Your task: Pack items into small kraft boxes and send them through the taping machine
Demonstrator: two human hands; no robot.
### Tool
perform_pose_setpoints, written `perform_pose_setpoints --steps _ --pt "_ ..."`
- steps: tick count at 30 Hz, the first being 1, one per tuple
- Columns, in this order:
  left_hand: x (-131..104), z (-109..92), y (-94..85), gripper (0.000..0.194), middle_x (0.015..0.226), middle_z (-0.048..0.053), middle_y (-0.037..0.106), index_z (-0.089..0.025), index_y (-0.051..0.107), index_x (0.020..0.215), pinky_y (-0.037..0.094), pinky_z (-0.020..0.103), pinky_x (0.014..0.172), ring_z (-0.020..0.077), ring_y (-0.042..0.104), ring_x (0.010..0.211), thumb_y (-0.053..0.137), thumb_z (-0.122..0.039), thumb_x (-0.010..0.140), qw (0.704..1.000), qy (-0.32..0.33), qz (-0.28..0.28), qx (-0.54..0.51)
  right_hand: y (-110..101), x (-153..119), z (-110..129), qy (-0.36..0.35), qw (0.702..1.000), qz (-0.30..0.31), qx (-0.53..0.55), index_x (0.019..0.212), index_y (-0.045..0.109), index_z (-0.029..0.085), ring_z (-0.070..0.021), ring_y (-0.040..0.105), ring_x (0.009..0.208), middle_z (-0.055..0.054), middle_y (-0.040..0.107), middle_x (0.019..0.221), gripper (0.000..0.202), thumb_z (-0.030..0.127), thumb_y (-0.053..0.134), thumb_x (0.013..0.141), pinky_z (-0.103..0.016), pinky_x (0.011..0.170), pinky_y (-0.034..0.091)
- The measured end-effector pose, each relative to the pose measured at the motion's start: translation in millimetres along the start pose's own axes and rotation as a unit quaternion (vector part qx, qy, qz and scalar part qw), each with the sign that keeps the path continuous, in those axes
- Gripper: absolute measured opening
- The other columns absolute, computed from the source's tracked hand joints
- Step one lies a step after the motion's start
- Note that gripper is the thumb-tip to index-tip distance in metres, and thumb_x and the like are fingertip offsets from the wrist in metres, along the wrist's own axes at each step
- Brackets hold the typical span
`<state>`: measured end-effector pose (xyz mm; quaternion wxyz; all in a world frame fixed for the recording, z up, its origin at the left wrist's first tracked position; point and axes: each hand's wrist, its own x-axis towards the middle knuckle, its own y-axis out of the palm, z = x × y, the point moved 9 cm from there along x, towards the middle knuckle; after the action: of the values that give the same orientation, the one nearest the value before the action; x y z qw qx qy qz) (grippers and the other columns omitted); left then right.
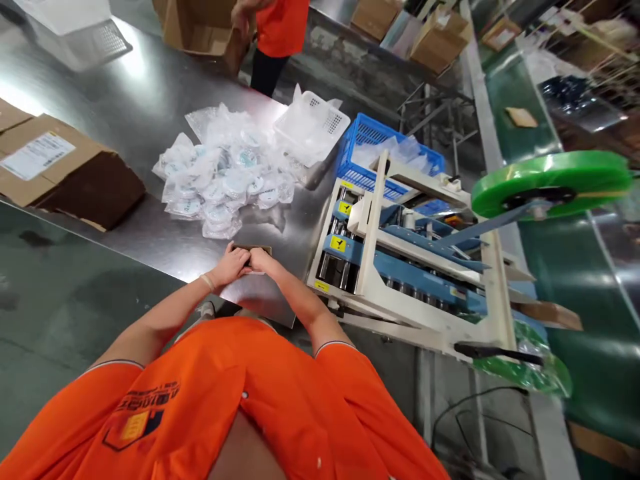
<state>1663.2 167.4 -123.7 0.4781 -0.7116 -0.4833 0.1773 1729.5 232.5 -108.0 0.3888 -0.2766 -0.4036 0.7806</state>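
My left hand (231,266) and my right hand (261,260) meet at the near edge of the metal table (180,243). Between them is a small brown cardboard box (266,250), mostly hidden behind my fingers. Both hands look closed around it, the left on its left side and the right on top and to the right. Just beyond them lies a heap of clear plastic bags (220,177) with round, pale, printed items inside.
A carton sealing machine (370,267) with a green tape roll (550,180) stands at right. Behind it sits a blue crate (385,130). A white basket (313,127) is beyond the bags, an open carton (75,173) at left. Across the table is another person (283,27).
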Motion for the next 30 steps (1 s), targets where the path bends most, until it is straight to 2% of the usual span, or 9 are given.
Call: perform_pose_setpoints --steps 5,7,11,16,20,22,25,28,30 --pt "1.4 -12.5 -2.9 0.039 0.135 0.02 0.075 -0.02 0.074 0.136 0.021 0.073 0.131 0.0402 0.061 0.129 0.061 -0.043 0.107 1.0 -0.004 0.013 0.017 -49.5 -53.5 -44.0 0.084 0.987 -0.104 -0.089 0.117 0.082 0.015 -0.028 0.077 0.108 -0.019 0.082 0.118 0.027 0.013 0.061 0.1 -0.036 0.099 0.06" --pt "2.3 -14.2 -1.6 0.043 0.14 0.02 0.074 -0.021 0.073 0.143 0.02 0.073 0.131 0.0423 0.06 0.133 0.066 -0.041 0.105 1.0 -0.012 0.013 0.017 -58.8 -65.4 -62.7 0.138 0.98 -0.125 -0.069 0.12 0.081 0.015 -0.0268 0.078 0.105 -0.017 0.083 0.116 0.032 0.012 0.057 0.1 -0.037 0.097 0.062" --pt "5.8 -14.4 1.5 0.051 0.141 0.024 0.073 -0.017 0.071 0.146 0.019 0.075 0.131 0.0449 0.059 0.135 0.07 -0.045 0.103 0.999 -0.026 0.012 0.022 -20.2 -52.9 -56.8 0.137 0.99 -0.017 -0.003 0.109 0.082 0.015 -0.0235 0.078 0.094 -0.01 0.083 0.101 0.026 0.008 0.063 0.093 -0.034 0.092 0.062" --pt "-2.0 7.7 -5.6 0.04 0.136 0.018 0.074 -0.019 0.072 0.136 0.027 0.07 0.132 0.0379 0.059 0.136 0.063 -0.045 0.106 0.996 -0.017 -0.018 -0.088 -3.9 -52.3 -31.3 0.021 0.999 0.036 -0.02 0.104 0.084 0.016 -0.0255 0.072 0.116 -0.013 0.081 0.116 0.019 0.016 0.065 0.103 -0.039 0.111 0.054" --pt "-26.4 67.8 -24.4 0.051 0.147 0.019 0.065 -0.014 0.06 0.143 0.045 0.052 0.124 0.0289 0.056 0.141 0.062 -0.048 0.106 0.948 -0.107 -0.159 -0.254 -3.5 -79.1 -34.2 -0.053 0.995 0.07 -0.044 0.112 0.083 0.016 -0.0247 0.066 0.126 -0.014 0.076 0.133 0.019 0.015 0.065 0.107 -0.037 0.116 0.05" --pt "-27.8 81.8 -8.6 0.067 0.146 0.02 0.066 -0.013 0.057 0.149 0.051 0.047 0.117 0.0286 0.06 0.137 0.072 -0.055 0.099 0.92 -0.138 -0.125 -0.345 0.3 -85.0 -38.3 -0.062 0.994 0.077 -0.052 0.113 0.083 0.017 -0.0232 0.066 0.125 -0.012 0.076 0.134 0.026 0.01 0.058 0.108 -0.035 0.116 0.05" --pt "-15.9 75.7 23.0 0.078 0.125 0.013 0.074 -0.017 0.062 0.142 0.059 0.044 0.104 0.0287 0.068 0.119 0.087 -0.06 0.082 0.875 -0.173 -0.054 -0.449 5.5 -78.7 -42.4 -0.05 0.995 0.066 -0.055 0.114 0.083 0.02 -0.0217 0.069 0.121 -0.008 0.079 0.128 0.027 0.008 0.059 0.108 -0.033 0.114 0.053" --pt "-6.4 76.5 30.4 0.081 0.114 0.008 0.075 -0.017 0.063 0.136 0.061 0.043 0.1 0.0268 0.07 0.108 0.094 -0.055 0.071 0.845 -0.227 -0.086 -0.476 -2.2 -61.9 -50.6 0.011 0.997 0.003 -0.072 0.131 0.078 0.017 -0.0256 0.071 0.121 -0.013 0.078 0.128 0.028 0.014 0.067 0.105 -0.039 0.112 0.057" --pt "-3.3 80.3 26.9 0.076 0.116 0.009 0.078 -0.017 0.068 0.135 0.06 0.042 0.102 0.0267 0.07 0.107 0.09 -0.054 0.073 0.838 -0.237 -0.067 -0.487 -14.7 -53.6 -55.3 0.044 0.992 -0.065 -0.099 0.151 0.067 0.014 -0.032 0.067 0.136 -0.021 0.071 0.145 0.051 0.019 0.076 0.101 -0.048 0.117 0.056"
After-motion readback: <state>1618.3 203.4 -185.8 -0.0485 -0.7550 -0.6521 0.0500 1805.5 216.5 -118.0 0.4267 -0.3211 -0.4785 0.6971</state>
